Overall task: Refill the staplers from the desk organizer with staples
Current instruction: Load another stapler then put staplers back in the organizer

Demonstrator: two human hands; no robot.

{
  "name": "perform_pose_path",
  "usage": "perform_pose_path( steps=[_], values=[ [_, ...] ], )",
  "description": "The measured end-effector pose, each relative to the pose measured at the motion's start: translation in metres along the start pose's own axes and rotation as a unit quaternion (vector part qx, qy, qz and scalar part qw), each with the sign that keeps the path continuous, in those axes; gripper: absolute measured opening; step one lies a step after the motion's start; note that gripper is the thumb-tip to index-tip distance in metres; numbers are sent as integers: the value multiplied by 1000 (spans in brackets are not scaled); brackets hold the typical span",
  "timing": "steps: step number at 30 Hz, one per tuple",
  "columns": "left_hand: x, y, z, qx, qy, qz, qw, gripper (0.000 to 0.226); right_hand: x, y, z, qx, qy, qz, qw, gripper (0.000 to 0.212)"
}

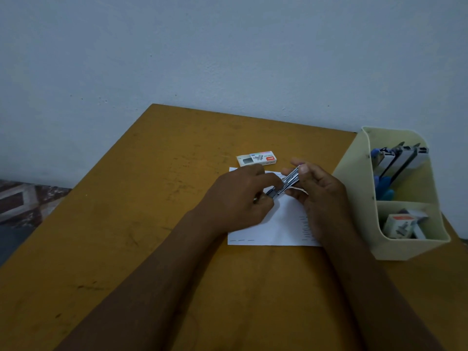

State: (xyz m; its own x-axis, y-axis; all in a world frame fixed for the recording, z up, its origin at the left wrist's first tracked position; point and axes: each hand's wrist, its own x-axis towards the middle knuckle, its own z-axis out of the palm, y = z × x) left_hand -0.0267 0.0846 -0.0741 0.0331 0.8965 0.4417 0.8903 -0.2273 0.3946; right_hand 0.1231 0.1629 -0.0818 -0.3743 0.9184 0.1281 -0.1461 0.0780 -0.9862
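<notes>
Mid-frame, one silver metal stapler (290, 179), one cardboard staple box (256, 160) and one white paper sheet (281, 224) are showing; at right, one cream plastic organizer (354, 178) is holding about three staplers (405, 158) and two boxes (398, 225).

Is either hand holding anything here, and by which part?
Both hold one stapler above the paper. The right hand pinches its far, raised end, and the left hand grips its near, lower end.

Dim, flat, bluish light. Table (131, 224) evenly lit, shadows on it faint. Soft focus, grainy throughout; wide-angle bowing beyond table's edges.
</notes>
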Motion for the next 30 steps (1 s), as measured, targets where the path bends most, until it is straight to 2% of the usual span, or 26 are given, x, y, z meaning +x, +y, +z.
perform_pose_path(
  steps=[5,15,24,27,30],
  values=[
    [-1,0,-1,8,-11,5,1000,28,-1,1,0,-52,-11,-15,998,22],
    [-1,-5,-4,7,-25,27,999,7,-1,3,2,-195,-1,-44,980,21],
    [-3,-8,-10,-41,-1,21,999,12,1,3,-1,-258,13,-50,965,22],
    [-5,-8,-10,-44,6,14,999,11,1,4,-2,-299,15,-56,953,22],
    [-5,-8,-8,-53,30,8,998,10,-1,3,-1,-370,24,-77,925,20]
  ],
)
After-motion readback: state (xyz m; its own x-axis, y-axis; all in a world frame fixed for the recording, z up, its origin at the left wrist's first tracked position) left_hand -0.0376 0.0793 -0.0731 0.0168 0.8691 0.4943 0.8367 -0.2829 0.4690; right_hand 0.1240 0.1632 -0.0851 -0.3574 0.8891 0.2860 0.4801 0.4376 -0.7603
